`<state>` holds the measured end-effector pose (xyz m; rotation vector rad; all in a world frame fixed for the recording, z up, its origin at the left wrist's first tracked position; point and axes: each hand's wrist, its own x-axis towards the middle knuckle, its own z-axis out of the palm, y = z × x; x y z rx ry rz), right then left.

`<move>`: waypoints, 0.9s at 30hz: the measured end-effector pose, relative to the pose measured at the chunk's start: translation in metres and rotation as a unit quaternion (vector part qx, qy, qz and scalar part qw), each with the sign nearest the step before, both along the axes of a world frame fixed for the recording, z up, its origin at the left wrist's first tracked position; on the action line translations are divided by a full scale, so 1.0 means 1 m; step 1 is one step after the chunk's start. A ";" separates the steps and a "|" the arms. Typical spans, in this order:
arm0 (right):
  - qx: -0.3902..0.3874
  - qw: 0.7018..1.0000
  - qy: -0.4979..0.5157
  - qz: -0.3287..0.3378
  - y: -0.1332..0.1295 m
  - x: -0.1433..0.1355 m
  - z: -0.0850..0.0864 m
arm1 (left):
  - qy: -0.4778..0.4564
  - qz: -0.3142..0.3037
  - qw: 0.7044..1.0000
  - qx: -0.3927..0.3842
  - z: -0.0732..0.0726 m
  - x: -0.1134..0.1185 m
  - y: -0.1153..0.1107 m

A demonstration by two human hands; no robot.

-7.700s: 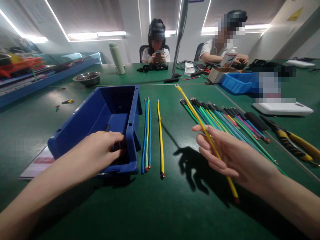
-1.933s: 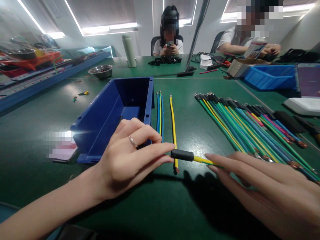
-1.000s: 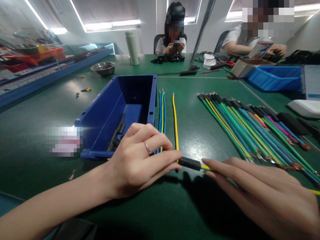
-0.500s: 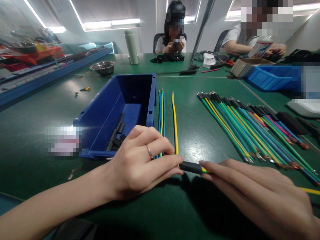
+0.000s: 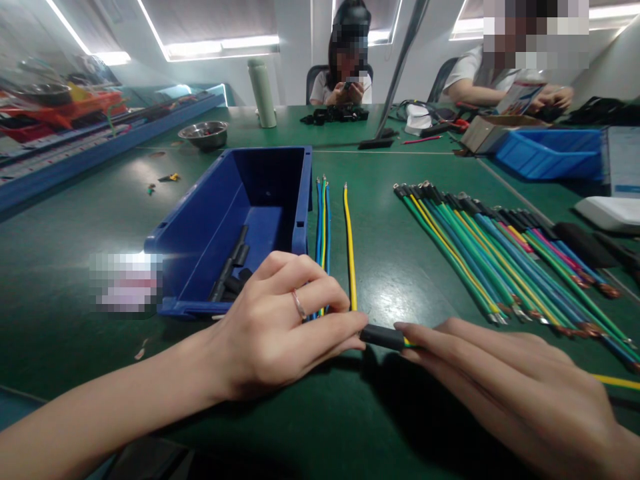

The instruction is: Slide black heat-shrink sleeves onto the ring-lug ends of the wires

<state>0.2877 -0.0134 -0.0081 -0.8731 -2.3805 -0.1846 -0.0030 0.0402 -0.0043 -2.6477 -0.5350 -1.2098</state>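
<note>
Between my two hands lies a black sleeve [image 5: 383,336] around the end of a yellow-green cable [image 5: 616,381]. My left hand [image 5: 295,320], a ring on one finger, pinches the left end of the sleeve; the cable's tip there is hidden by the fingers. With fingers pressed together, my right hand [image 5: 515,380] grips the cable at the sleeve's right end. Just beyond my left fingers, a yellow cable [image 5: 350,247] lies on the table, with a few blue and yellow-green cables [image 5: 323,227] to its left. Behind my left hand stands a blue bin [image 5: 173,267] holding several black tubes [image 5: 227,270].
Many green, blue and yellow cables [image 5: 480,247] with black-sleeved ends lie in a row at right. A metal bowl [image 5: 206,136], a green bottle [image 5: 262,93], a cardboard box [image 5: 493,131] and a light-blue bin [image 5: 550,155] stand farther back. Two people sit across the table.
Both hands keep their grip on the sleeve and cable. My right fingertips have shifted very slightly left along the sleeve; otherwise almost nothing differs.
</note>
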 end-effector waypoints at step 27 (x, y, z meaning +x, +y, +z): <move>0.013 1.000 -0.001 -0.002 -0.002 0.000 -0.001 | 0.000 -0.003 1.000 0.004 0.005 -0.002 -0.002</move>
